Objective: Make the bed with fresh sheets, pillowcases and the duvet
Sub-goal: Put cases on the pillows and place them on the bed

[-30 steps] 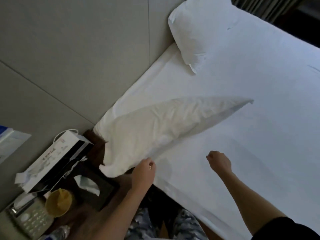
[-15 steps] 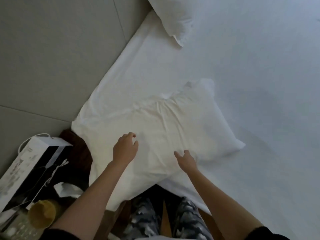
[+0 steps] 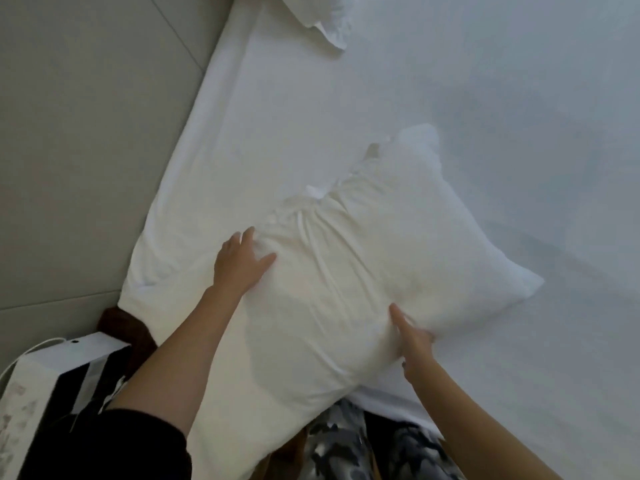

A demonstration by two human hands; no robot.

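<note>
A white pillow (image 3: 363,271) in a wrinkled case lies flat at the near corner of the bed, its near end hanging over the mattress edge. My left hand (image 3: 239,263) rests flat on its left part with fingers spread. My right hand (image 3: 412,337) touches the pillow's right near edge with fingers extended. A white fitted sheet (image 3: 485,116) covers the bed. A second white pillow (image 3: 318,19) shows partly at the top edge by the headboard.
A grey padded headboard wall (image 3: 86,133) runs along the left. A white paper bag (image 3: 41,393) stands on the dark nightstand at lower left. My legs in patterned trousers (image 3: 346,445) stand against the bed's near edge.
The pillow, held up by one corner a second ago, now lies flat on the bed. Both hands have come down onto it and spread out; the view has tilted down.
</note>
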